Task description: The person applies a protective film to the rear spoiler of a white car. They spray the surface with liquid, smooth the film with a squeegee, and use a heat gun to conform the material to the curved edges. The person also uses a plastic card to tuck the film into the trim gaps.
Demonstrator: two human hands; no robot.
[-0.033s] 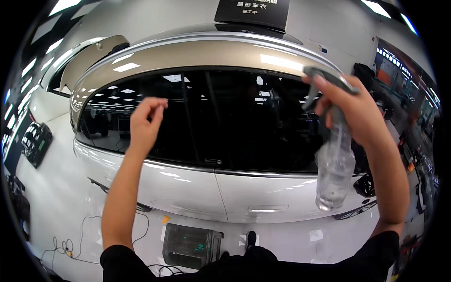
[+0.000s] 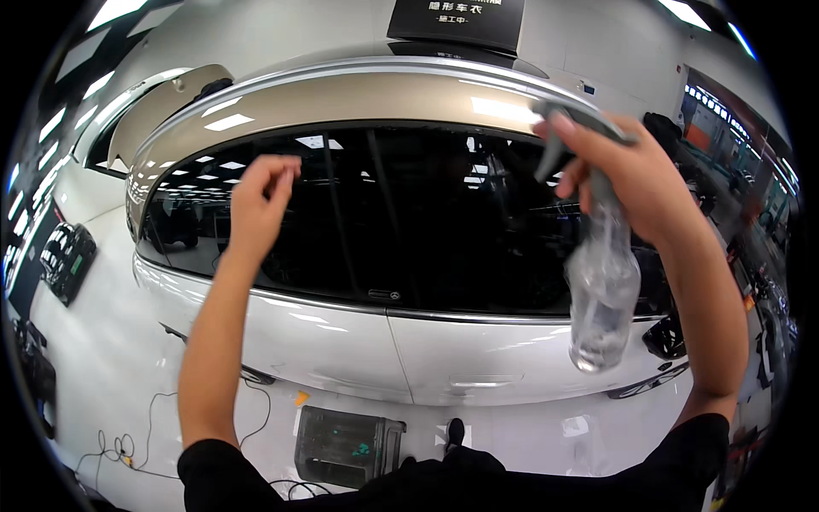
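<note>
The spray bottle (image 2: 604, 290) is in front of the dark car window (image 2: 444, 222), our right hand (image 2: 636, 171) clamped on its grey trigger head (image 2: 550, 158), while our left hand (image 2: 256, 205) has its fingers curled together.

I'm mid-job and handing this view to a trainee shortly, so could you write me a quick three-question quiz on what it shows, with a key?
1. Multiple choice: what does the right hand hold?
A) a folded cloth
B) a clear spray bottle
C) a hose

2. True or false: the dark box with green marks is on the floor, to the left of the black shoe in the picture.

3. Fill the gap: the left hand shows in front of the dark ____ of the car.

Key:
1. B
2. True
3. window
</note>
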